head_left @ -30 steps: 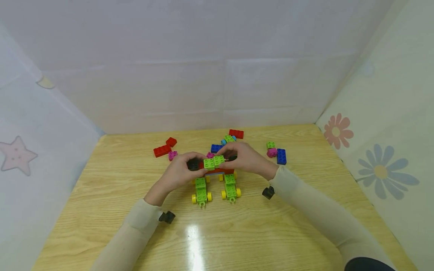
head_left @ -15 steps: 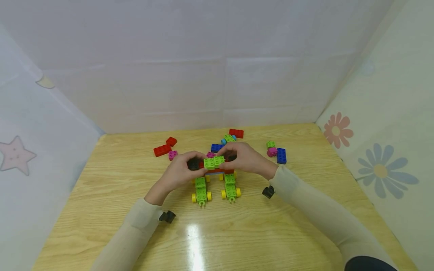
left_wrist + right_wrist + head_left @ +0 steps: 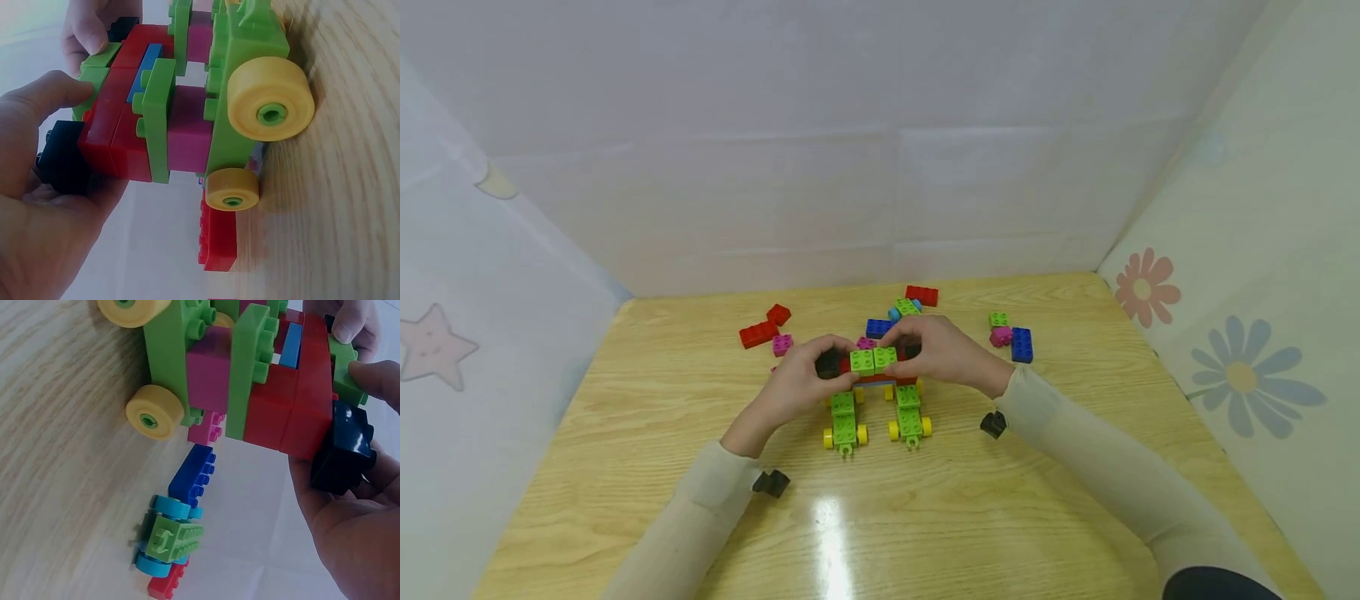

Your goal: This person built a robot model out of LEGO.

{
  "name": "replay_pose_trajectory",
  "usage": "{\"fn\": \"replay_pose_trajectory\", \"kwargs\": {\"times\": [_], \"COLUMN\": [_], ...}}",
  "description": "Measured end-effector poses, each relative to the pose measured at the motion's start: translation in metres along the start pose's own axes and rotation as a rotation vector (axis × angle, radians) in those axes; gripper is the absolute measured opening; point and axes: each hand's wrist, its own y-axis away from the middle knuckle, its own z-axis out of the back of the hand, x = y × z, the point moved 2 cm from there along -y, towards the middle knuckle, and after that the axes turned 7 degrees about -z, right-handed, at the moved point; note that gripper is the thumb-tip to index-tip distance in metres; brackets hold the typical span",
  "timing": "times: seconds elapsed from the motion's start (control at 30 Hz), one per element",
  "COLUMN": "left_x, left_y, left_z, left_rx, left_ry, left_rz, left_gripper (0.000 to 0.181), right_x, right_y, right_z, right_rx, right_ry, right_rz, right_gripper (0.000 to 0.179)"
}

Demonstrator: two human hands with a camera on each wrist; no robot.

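A toy-brick structure stands on two green wheeled bases, left (image 3: 844, 425) and right (image 3: 910, 421), with yellow wheels. Purple bricks (image 3: 190, 128) rise from the bases to a red brick layer (image 3: 309, 394). Two light green bricks (image 3: 873, 360) sit side by side on top. My left hand (image 3: 793, 383) pinches the left green brick between thumb and fingers. From the other side, my right hand (image 3: 947, 354) pinches the right one. Black bricks sit at both ends, the left (image 3: 61, 156) and right (image 3: 342, 447) within my palms. The far fingertips are partly hidden.
Behind the structure are a blue brick (image 3: 878, 328), a green piece with light-blue wheels (image 3: 907, 307) and a red brick (image 3: 922, 295). Red bricks (image 3: 758, 334) and a pink brick (image 3: 782, 344) lie left. Green (image 3: 998, 319), pink (image 3: 1001, 337) and blue bricks (image 3: 1022, 344) lie right.
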Motion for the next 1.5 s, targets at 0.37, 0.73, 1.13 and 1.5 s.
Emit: {"fn": "replay_pose_trajectory", "kwargs": {"times": [0.37, 0.73, 1.13, 1.5], "left_x": [0.003, 0.001, 0.000, -0.006], "left_y": [0.003, 0.002, 0.003, 0.001], "left_z": [-0.002, -0.002, 0.000, 0.002], "left_rx": [0.008, 0.010, 0.021, 0.033], "left_ry": [0.011, 0.016, -0.041, -0.129], "left_rz": [-0.018, -0.032, -0.042, -0.056], "left_gripper": [0.037, 0.037, 0.037, 0.038], "right_x": [0.016, 0.011, 0.004, -0.001], "right_y": [0.004, 0.004, 0.006, 0.008], "right_z": [0.001, -0.001, -0.007, -0.007], "right_rx": [0.004, -0.016, -0.022, -0.010], "right_ry": [0.164, 0.173, 0.122, 0.039], "right_rz": [0.021, 0.019, -0.026, -0.016], "right_gripper": [0.039, 0.039, 0.042, 0.043]}}
